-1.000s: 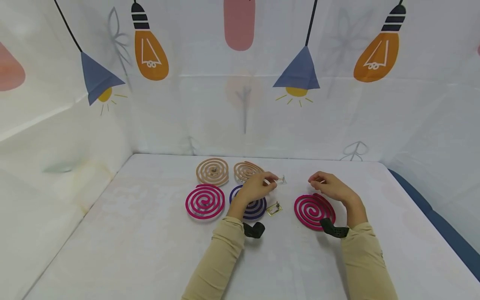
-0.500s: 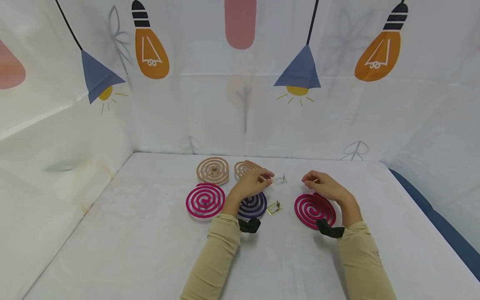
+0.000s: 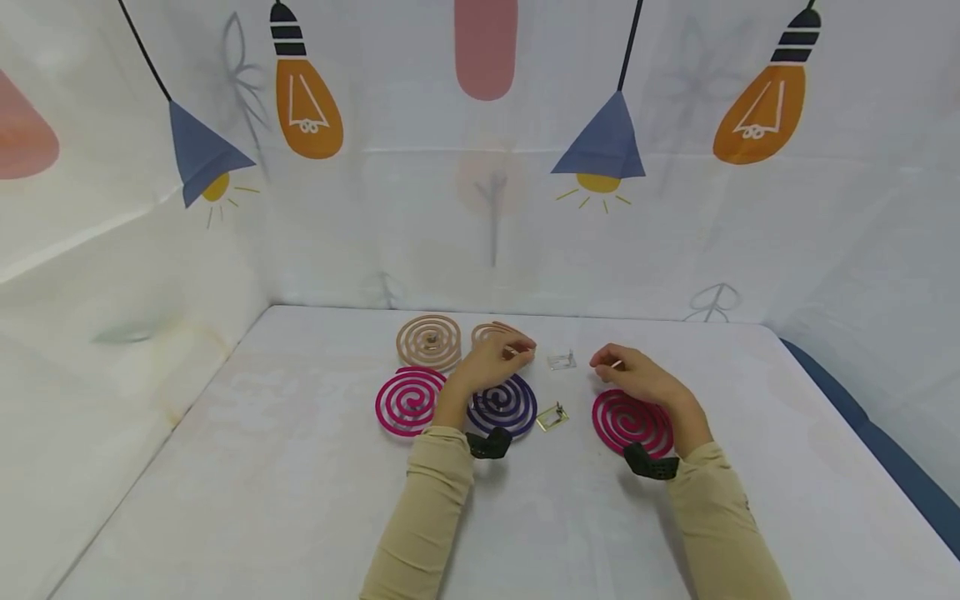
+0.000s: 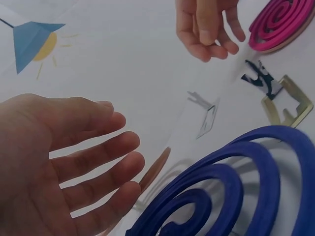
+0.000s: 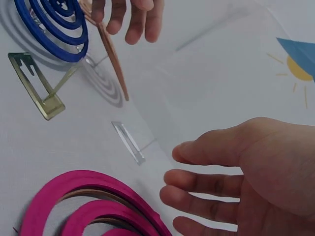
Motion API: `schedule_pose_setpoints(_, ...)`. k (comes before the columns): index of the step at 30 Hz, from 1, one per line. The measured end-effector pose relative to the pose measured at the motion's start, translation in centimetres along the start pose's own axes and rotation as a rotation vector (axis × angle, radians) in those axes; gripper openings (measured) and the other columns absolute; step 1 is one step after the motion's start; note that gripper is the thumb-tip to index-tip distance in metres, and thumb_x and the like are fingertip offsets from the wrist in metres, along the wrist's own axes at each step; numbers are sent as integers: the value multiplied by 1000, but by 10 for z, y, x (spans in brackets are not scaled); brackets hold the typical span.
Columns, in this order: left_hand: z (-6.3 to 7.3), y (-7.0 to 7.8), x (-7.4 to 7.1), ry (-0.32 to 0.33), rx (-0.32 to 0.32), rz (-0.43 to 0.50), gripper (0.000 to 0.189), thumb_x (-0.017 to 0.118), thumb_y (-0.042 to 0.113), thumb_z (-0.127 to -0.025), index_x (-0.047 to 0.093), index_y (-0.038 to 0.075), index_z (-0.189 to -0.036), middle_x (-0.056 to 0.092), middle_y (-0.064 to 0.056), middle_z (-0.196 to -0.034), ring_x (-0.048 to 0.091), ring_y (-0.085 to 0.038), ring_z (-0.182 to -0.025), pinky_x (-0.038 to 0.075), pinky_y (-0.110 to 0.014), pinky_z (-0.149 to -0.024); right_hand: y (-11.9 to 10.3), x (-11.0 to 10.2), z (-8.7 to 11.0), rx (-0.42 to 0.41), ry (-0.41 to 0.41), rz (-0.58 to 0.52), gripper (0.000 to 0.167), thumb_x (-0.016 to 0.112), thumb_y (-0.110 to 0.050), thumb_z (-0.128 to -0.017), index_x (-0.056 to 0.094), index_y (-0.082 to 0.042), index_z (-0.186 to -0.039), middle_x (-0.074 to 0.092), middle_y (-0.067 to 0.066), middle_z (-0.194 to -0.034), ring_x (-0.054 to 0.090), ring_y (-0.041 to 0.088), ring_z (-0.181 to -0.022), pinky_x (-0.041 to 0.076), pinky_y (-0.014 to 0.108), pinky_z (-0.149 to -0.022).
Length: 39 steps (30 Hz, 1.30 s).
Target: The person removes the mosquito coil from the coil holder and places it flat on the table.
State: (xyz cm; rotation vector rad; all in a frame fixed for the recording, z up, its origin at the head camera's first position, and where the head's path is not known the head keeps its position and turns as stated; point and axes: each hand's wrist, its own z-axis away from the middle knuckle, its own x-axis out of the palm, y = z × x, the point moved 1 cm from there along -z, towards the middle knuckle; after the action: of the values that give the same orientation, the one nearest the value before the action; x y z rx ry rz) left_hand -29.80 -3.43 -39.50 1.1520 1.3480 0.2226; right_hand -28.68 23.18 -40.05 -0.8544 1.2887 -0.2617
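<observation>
Foreground: a pink coil [image 3: 632, 422] and a blue coil [image 3: 497, 400] flank a gold stand [image 3: 552, 417] on the table [image 3: 262, 467]. Beyond, the left hand [image 3: 491, 367] and right hand [image 3: 641, 375] are empty, fingers loosely bent, a pale stand [image 3: 562, 361] between them. Rear: two tan coils [image 3: 430, 341].

On the white bench [image 3: 300, 483] are set a gold stand [image 3: 552, 417], a silver stand [image 3: 561, 361], two pink coils [image 3: 632, 423], two tan coils [image 3: 429, 340] and a blue coil [image 4: 237, 189], some seemingly propped up.
</observation>
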Motion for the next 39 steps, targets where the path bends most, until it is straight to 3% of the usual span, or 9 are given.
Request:
schedule_pose_setpoints(5,3,-3,-8,-1,-3,21,29,57,17,-94,64,0,-117,64,-13,-118,60,-24,-110,48,-33,-96,-1,4,-5,-39,35,12,24,53,-13,-95,56,2,-114,60,18,-107,58,24,-90,48,31,-77)
schedule_pose_setpoints(13,11,-9,-18,14,-72,27,31,63,18,-90,63,4,-118,62,-11,-118,61,-25,-109,47,-35,-97,-5,15,-11,-57,34,30,23,53,-14,-95,56,0,-112,60,16,-106,59,25,-93,49,31,-77)
schedule_pose_setpoints(18,16,-14,-25,4,-49,27,32,60,15,-91,61,1,-119,63,-15,-117,60,-28,-109,47,-37,-97,-8,22,-14,-75,41,10,22,53,-11,-94,56,1,-113,62,16,-106,59,25,-93,50,30,-75)
schedule_pose_setpoints(24,23,-18,-36,-17,-78,10,32,56,17,-94,60,2,-122,64,-15,-118,59,-28,-111,45,-38,-98,-14,28,-18,-64,53,22,22,53,-12,-95,57,-2,-114,62,13,-106,59,25,-95,49,31,-77)
schedule_pose_setpoints(32,31,-18,-45,-21,-215,-38,32,56,19,-92,61,4,-120,66,-15,-112,61,-29,-106,47,-40,-94,-24,37,-22,-118,46,18,22,53,-12,-95,57,-2,-114,63,14,-106,60,24,-95,49,34,-80)
schedule_pose_setpoints(39,35,-21,-48,-44,-238,-57,30,58,17,-91,61,2,-116,66,-17,-110,60,-31,-107,46,-41,-95,-32,47,-22,-132,1,29,22,51,-12,-95,56,-2,-114,64,12,-103,60,20,-90,48,32,-78)
